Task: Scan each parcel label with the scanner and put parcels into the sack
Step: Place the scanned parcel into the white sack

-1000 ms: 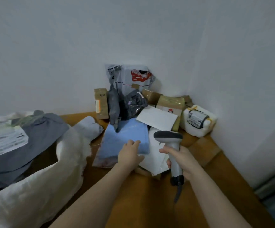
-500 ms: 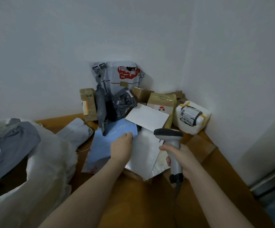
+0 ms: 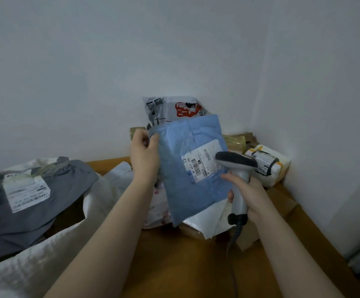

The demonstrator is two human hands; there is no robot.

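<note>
The left hand [image 3: 144,155] holds a blue parcel [image 3: 185,190] up above the pile, its fingers [image 3: 154,138] and thumb pinching the upper left edge so the flat bag hangs nearly upright, facing the person. A white shipping label [image 3: 202,162] sits on the right half of it, turned sideways; I can make out barcodes and rows of small print, but the characters are too blurred to read. The right hand [image 3: 249,190] has its fingers wrapped round the handle of the grey scanner [image 3: 237,163], whose dark head is just in front of the label's right edge, with a cable hanging from the handle's base. To the left, the white woven sack [image 3: 45,244] lies open on the desk [image 3: 185,265], and a grey parcel [image 3: 50,207] rests in its mouth, showing a white label of its own with unreadable lines. In the corner behind, a grey-white bag [image 3: 174,108] with a red printed picture leans on the wall, beside brown boxes [image 3: 236,141] and a white bundle [image 3: 269,166] banded in yellow tape with a barcode sticker.
</note>
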